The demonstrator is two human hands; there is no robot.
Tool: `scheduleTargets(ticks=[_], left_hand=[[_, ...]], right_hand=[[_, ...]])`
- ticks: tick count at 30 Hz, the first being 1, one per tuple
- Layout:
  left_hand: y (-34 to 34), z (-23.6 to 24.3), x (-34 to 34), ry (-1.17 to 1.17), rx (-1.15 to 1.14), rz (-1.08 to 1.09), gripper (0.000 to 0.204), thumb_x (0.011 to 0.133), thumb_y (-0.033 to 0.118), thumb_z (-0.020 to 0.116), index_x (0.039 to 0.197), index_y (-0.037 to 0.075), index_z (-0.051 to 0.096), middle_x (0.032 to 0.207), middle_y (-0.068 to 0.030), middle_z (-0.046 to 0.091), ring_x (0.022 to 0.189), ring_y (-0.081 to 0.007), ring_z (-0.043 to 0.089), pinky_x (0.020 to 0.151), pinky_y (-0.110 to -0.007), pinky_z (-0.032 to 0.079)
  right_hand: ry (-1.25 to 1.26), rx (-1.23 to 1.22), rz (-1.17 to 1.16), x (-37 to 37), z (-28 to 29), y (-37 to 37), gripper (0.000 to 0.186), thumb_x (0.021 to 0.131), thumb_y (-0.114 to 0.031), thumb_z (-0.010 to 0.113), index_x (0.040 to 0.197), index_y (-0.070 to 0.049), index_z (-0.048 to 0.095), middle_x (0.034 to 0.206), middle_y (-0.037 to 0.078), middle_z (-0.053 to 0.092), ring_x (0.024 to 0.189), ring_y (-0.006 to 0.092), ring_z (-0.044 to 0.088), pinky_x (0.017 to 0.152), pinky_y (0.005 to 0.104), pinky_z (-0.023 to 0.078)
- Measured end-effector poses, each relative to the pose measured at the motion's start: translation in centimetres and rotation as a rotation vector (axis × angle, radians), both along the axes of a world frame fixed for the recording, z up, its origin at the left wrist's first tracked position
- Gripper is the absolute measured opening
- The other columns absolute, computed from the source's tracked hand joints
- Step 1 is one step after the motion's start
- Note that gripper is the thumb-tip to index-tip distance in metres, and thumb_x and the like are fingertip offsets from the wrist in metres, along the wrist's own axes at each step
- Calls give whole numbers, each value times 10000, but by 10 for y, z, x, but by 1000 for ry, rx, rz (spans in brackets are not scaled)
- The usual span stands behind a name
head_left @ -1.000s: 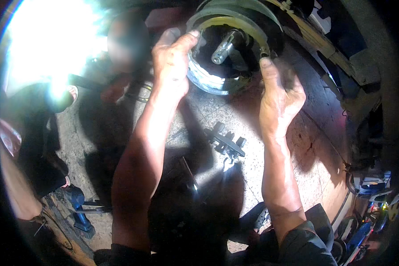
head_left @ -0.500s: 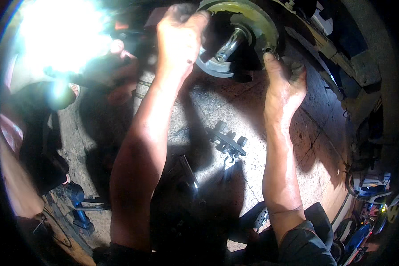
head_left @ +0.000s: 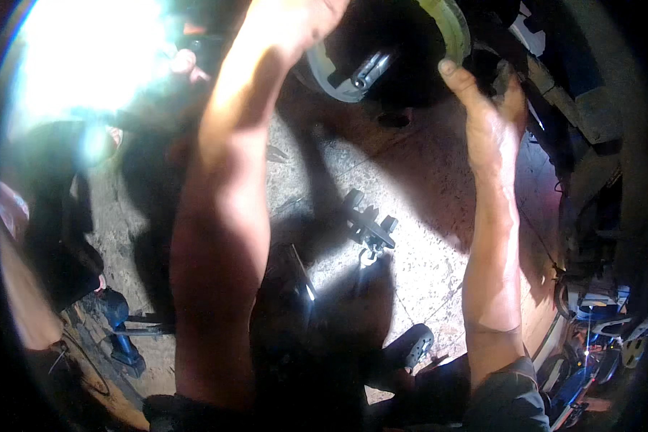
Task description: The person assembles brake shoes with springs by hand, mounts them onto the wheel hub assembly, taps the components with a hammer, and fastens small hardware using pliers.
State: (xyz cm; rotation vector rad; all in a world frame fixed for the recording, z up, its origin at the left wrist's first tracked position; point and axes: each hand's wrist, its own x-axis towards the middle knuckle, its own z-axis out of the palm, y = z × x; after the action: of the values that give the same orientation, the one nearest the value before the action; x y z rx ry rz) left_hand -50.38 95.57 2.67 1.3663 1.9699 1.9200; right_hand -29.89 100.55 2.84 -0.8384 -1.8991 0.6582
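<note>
A round metal drum [head_left: 456,27] with a yellowish inner wall is at the top, cut off by the picture's edge and largely in shadow. A shiny splined shaft [head_left: 369,72] sticks out from its middle. My left hand [head_left: 302,20] is at the drum's left rim; its fingers are mostly beyond the top edge, though the hand looks closed on it. My right hand [head_left: 493,104] straddles the right rim, thumb on the inner side and bent fingers outside. Below, on the floor, lies a dark metal piece [head_left: 369,225] with several blocky prongs.
A glaring lamp [head_left: 93,57] washes out the upper left. Another person's forearm [head_left: 25,288] shows at the left rim. A blue tool [head_left: 122,331] stands lower left, a metal bar [head_left: 302,272] lies mid-floor, and a perforated clog [head_left: 417,347] is below. Dark metal framework [head_left: 590,115] borders the right.
The drum has shifted up and slightly right, its interior darker. Both hands have moved up, the right one also to the right and its thumb off the rim fitting it was touching.
</note>
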Motion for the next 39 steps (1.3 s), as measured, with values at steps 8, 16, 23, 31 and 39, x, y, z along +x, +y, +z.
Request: scheduleTargets(ticks=[8, 16, 23, 31, 39], left_hand=[[-7, 6, 10, -131, -122, -41, 198, 804, 76, 565, 960, -40, 604, 780, -178, 647, 708, -269, 612, 663, -360, 476], [-6, 2, 7, -146, -114, -41, 172, 809, 77, 575, 936, -34, 604, 734, -146, 626, 654, -245, 592, 599, -349, 457], [-12, 9, 10, -118, -142, -11, 150, 814, 79, 583, 915, -29, 604, 693, -119, 608, 607, -223, 574, 543, -339, 441], [-6, 12, 9, -109, -213, -41, 127, 819, 81, 592, 891, -23, 604, 646, -87, 587, 554, -199, 553, 479, -328, 423], [5, -23, 9, -603, -135, 1, 278, 826, 78, 635, 1044, -72, 550, 828, -133, 618, 650, -213, 578, 541, -342, 458]], right_hand=[[-186, 22, -1, 11, 7, 21, 664, 693, -384, 785, 1129, 60, 554, 1085, 180, 612, 1013, 261, 566, 939, 336, 405], [-235, -6, 165, 11, 15, 22, 627, 744, -389, 758, 1115, 74, 557, 1057, 201, 630, 979, 278, 600, 898, 340, 442], [-358, 190, -21, 18, -8, 25, 611, 793, -354, 716, 1153, 101, 526, 1068, 240, 619, 1008, 308, 597, 920, 363, 437], [-356, 173, -73, 16, -2, 25, 788, 764, -432, 724, 1225, 147, 453, 1212, 323, 513, 1177, 372, 495, 1008, 391, 372], [-286, 145, 68, 15, 3, 33, 692, 756, -393, 741, 1202, 80, 504, 1186, 261, 557, 1134, 332, 528, 996, 393, 378]])
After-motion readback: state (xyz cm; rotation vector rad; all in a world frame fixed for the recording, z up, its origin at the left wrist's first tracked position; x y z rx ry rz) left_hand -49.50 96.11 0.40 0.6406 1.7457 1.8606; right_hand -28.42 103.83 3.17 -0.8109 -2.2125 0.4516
